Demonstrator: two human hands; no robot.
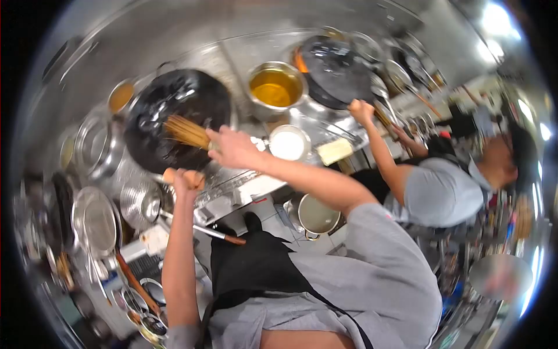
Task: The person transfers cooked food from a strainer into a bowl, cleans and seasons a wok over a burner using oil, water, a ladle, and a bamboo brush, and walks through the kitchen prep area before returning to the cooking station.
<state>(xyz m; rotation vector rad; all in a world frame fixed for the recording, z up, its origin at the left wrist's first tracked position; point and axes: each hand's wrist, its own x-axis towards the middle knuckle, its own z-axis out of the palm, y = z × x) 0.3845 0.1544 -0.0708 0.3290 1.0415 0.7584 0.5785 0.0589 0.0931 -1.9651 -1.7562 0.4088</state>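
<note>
A large black wok (174, 99) with wet, shiny insides sits at the left of the metal cooktop. My left hand (187, 181) is wrapped round the wok's wooden handle (169, 175) at its near edge. In my right hand (232, 148) is a bamboo brush (187, 131), its bristles inside the wok and pointing left. A metal pot of yellow oil (274, 87) stands right of the wok, and nearer to me is a round container of white contents (288, 143).
At the right a co-worker (442, 189) holds a second wok (334, 70). Strainers (95, 224) and a ladle (203, 229) lie at the left. A big pot (318, 214) is low in front of me. A yellow block (335, 151) lies on the counter.
</note>
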